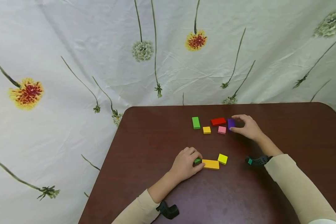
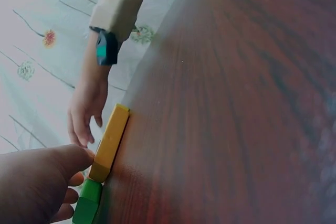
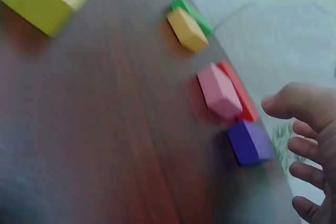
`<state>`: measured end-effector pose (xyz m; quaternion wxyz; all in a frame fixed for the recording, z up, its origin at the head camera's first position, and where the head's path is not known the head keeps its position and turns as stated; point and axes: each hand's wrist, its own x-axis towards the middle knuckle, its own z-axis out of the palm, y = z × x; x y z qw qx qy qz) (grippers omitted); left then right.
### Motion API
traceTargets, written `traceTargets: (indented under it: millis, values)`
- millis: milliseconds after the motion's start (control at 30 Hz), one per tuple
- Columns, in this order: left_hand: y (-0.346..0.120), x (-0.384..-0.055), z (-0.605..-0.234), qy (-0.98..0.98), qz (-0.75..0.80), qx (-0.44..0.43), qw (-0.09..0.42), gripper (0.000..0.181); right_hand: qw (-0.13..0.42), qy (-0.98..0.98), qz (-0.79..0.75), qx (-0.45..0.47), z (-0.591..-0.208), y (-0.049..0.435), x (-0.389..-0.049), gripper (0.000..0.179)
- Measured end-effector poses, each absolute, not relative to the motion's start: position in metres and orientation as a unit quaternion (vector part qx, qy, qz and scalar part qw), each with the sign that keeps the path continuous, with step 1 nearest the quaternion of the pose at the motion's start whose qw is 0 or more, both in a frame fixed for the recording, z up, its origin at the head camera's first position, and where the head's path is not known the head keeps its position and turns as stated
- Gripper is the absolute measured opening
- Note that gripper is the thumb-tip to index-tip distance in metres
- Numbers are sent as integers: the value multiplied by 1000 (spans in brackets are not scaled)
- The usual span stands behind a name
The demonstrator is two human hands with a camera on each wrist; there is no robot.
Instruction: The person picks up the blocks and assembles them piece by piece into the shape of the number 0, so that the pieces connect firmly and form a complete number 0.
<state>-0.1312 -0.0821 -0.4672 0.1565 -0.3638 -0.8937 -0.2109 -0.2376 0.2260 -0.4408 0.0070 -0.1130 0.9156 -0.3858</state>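
Note:
My left hand rests on the table with its fingers curled over a green block, which they partly hide. Its thumb touches an orange block that lies end to end with the green one, as the left wrist view also shows. Touching or nearly touching the orange block's right end is a yellow block. Farther back, my right hand reaches toward a purple block, thumb and forefinger spread at its right side. In the right wrist view a gap shows between that hand and the purple block.
Left of the purple block lie a red block, a pink block, a small yellow-orange block and another green block. The dark brown table ends at a flower-patterned cloth behind it.

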Motion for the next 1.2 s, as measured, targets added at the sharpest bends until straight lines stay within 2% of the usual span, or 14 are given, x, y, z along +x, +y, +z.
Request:
traceTargets:
  millis: [233,567,833,1200]
  values:
    - [-82,-130,-467,-898,-208,-359,145,19,55,922,-359,-133,-445,231,-254,66]
    - [-82,-130,-468,-900,-211,-355,140,19,71,925,-347,-137,-450,233,-258,65]
    - [-82,-131,-467,-896,-218,-357,147,19,56,927,-348,-126,-451,235,-256,62]
    - [-81,-130,-466,-898,-214,-356,143,19,21,922,-363,-130,-453,233,-230,60]
